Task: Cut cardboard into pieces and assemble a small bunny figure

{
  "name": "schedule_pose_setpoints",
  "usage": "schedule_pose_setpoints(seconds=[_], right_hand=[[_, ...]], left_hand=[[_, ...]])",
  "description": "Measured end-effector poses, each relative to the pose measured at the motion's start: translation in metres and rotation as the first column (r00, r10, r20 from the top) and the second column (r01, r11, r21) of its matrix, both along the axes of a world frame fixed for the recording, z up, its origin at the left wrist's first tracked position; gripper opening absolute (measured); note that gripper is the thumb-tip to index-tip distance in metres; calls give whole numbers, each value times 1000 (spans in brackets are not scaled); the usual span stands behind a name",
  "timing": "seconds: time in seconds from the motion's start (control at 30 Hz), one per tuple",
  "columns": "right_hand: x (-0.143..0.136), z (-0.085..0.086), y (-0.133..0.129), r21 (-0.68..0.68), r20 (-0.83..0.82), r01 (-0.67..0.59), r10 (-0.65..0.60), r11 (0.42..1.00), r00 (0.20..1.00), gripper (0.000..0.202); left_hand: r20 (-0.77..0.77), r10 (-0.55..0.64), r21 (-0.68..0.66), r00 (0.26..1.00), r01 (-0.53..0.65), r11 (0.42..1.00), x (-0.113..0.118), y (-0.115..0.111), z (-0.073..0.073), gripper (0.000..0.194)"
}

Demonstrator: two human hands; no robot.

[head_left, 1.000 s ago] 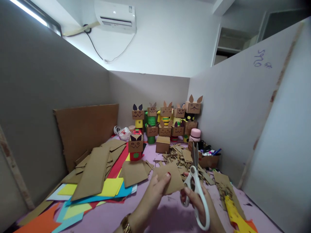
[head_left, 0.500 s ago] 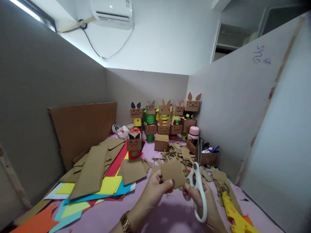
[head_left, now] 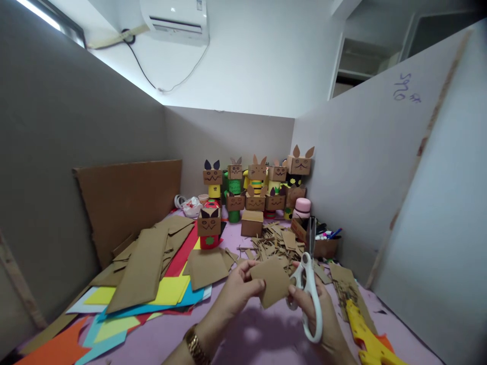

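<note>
A small square of brown cardboard is pinched along its left side by my left hand, thumb in front and fingers behind. My right hand has the white-handled scissors hooked in it, blades pointing up and away from the cardboard. The right thumb and fingertips also touch the square's right edge. The blades look nearly closed. Beyond the hands lies a heap of cardboard scraps, and left of them several flat cardboard pieces.
A yellow glue gun rests on a cardboard strip at right. Coloured paper and large cardboard sheets lie at left. Several cardboard animal figures stand behind, beside a plain cardboard box, a pink bottle and a supply box.
The cardboard square has turned slightly in my hands, its lower corner now pointing further down. My left thumb has slid toward its left edge. The scissors stay in my right hand.
</note>
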State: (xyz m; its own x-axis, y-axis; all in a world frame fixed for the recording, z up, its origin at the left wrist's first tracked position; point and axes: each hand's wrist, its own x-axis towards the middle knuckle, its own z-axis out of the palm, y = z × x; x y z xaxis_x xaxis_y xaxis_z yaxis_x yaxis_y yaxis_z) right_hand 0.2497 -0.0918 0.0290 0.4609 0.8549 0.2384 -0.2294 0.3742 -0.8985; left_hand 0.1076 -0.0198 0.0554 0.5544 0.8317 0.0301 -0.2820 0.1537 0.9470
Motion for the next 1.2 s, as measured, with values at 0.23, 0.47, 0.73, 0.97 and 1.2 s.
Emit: schedule_pose_setpoints(seconds=[0.23, 0.47, 0.73, 0.97, 1.2], right_hand=[[-3, -1, -1, -26, 8, 18, -18, 999, 1000, 61], [-5, -6, 3, -43, 59, -15, 17, 999, 998, 59], [-5, -12, 5, -26, 6, -77, 77, 997, 997, 57], [0, -21, 10, 37, -110, -224, 227, 974, 968, 64], [-9, -13, 3, 49, -114, -253, 257, 966, 960, 56]], left_hand=[[83, -28, -62, 996, 33, 998, 7, 0, -11, 30], [110, -66, 11, 992, 66, 998, 10, -2, -20, 38], [151, 5, -87, 989, 8, 996, 9, -11, -13, 40], [373, -198, -215, 907, 292, 932, 2, -18, -5, 47], [591, -307, -236, 746, 524, 819, -4, -10, -16, 61]])
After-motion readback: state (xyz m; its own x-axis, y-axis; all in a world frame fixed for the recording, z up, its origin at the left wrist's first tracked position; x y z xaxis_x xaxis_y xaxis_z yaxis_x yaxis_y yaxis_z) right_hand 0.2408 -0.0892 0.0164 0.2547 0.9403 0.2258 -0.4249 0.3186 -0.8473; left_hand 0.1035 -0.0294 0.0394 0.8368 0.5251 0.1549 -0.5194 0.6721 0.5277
